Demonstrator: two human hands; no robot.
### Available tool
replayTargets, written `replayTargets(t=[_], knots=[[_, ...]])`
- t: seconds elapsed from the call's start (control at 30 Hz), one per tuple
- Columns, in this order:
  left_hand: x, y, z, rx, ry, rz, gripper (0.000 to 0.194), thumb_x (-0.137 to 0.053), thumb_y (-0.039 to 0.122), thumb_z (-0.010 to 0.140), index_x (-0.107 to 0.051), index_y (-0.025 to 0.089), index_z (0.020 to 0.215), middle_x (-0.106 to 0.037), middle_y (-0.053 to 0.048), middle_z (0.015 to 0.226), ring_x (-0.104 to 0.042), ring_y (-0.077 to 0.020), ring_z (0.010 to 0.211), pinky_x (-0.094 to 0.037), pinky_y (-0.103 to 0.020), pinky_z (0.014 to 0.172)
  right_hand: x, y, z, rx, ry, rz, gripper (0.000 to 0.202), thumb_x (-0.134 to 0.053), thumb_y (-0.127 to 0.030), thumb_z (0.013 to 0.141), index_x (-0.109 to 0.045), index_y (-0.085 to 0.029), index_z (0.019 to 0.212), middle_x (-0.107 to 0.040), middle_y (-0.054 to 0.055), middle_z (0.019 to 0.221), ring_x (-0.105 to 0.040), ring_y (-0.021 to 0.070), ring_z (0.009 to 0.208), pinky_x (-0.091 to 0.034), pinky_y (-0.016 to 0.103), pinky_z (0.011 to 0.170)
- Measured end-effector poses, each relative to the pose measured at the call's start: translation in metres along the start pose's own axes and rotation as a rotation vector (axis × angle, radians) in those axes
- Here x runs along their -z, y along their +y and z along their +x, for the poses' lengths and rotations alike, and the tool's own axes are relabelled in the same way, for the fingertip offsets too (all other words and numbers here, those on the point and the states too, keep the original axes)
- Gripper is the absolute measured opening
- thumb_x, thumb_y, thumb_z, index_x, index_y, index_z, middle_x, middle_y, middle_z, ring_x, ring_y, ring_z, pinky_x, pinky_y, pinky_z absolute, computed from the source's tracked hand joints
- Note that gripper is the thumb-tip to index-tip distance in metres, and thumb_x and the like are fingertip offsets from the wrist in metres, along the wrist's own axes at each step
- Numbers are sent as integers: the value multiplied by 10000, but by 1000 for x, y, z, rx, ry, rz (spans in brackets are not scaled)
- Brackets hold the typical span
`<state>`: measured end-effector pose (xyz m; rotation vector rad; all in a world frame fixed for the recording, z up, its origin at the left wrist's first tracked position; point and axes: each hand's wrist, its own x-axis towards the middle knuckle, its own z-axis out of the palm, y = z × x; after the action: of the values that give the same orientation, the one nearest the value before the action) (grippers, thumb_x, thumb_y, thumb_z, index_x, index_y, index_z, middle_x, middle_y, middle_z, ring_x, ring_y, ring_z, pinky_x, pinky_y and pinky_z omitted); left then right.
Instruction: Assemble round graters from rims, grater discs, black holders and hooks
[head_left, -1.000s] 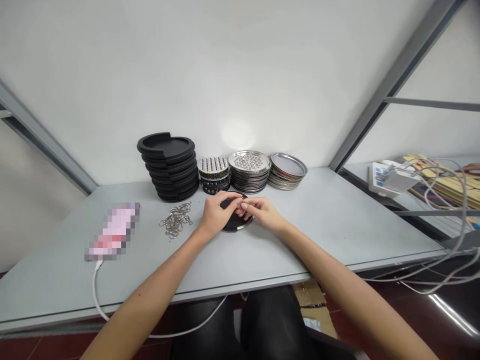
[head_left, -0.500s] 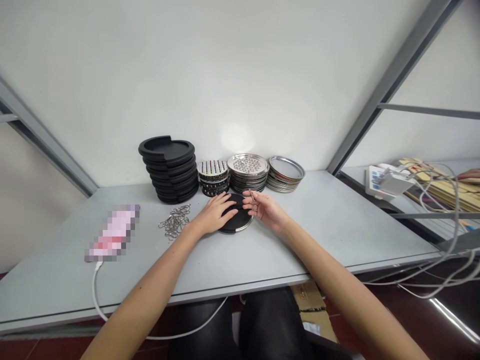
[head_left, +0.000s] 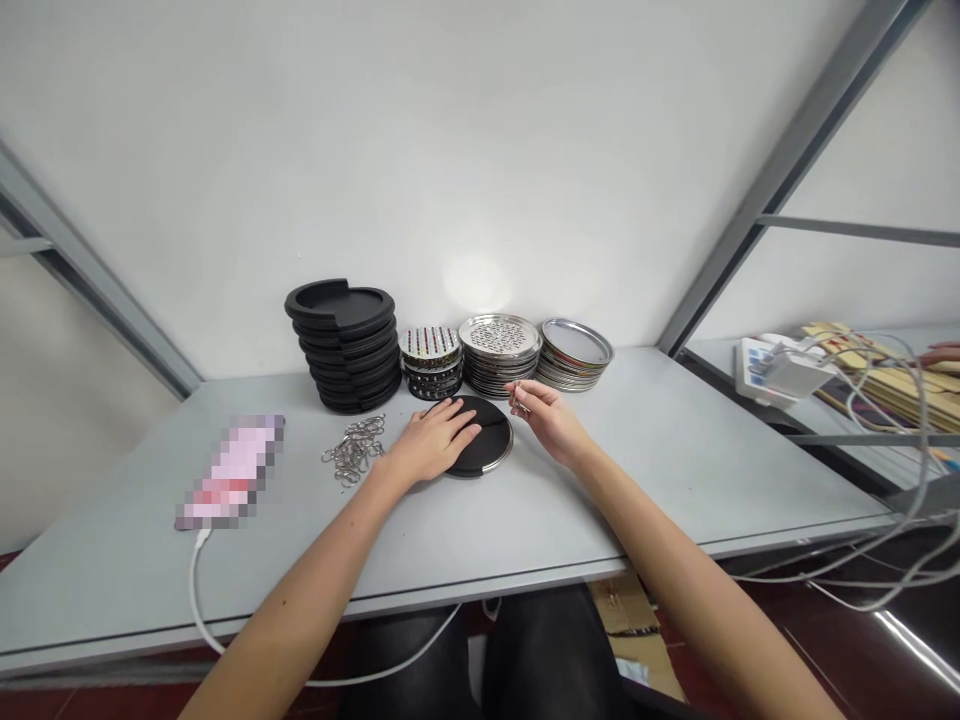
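Note:
My left hand (head_left: 435,440) lies flat with fingers spread over a round black disc (head_left: 491,440) on the table; a silvery rim shows along the disc's right edge. To the right of the disc, my right hand (head_left: 546,418) is closed in a pinch on a small metal hook (head_left: 519,402), partly hidden by the fingers. Left of my left hand is a loose heap of bent metal wire hooks (head_left: 354,450). Behind the disc stand a stack of round perforated metal plates (head_left: 500,340) and a smaller stack of perforated discs (head_left: 430,348).
A tall stack of black round holders (head_left: 345,345) stands at the back left, and shallow metal lids (head_left: 576,350) at the back right. A phone (head_left: 232,470) lies left on its charging cable (head_left: 196,590). Beyond the right frame are a power strip (head_left: 780,370) and another person's hand (head_left: 941,356).
My right hand has drawn back to the right, off the disc, with the hook still pinched. More of the disc shows. My left hand stays on it. The view has shifted slightly.

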<state>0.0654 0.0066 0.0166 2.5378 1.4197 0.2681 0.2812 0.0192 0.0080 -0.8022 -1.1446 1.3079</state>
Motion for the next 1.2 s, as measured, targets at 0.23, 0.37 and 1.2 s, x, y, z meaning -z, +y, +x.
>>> replayTargets(t=[0.23,0.37,1.2], knots=[[8,18,-10,78,14,54,600,-174,572,974,-497,243,1359,-407,-99,1490,-353,-335,1360,-348,-574,1026,0,-2,0,-62,2,85,327,-848,-342,599,-630,-208,803,-693,10,780,-613,127,716,-466,250,652],[8,23,-12,64,25,78,584,-216,558,971,-536,209,1312,-472,-141,1426,-419,-364,1287,-402,-567,962,-1,0,-1,-55,-9,59,289,-841,-334,603,-674,-202,799,-718,27,834,-643,140,765,-508,278,719],[24,24,-20,94,104,199,425,-437,481,928,-588,169,1173,-683,-156,1001,-609,-361,980,-461,-458,823,-1,8,-4,114,13,-305,215,-755,-349,706,-746,-197,859,-747,69,840,-695,211,779,-558,353,726]])
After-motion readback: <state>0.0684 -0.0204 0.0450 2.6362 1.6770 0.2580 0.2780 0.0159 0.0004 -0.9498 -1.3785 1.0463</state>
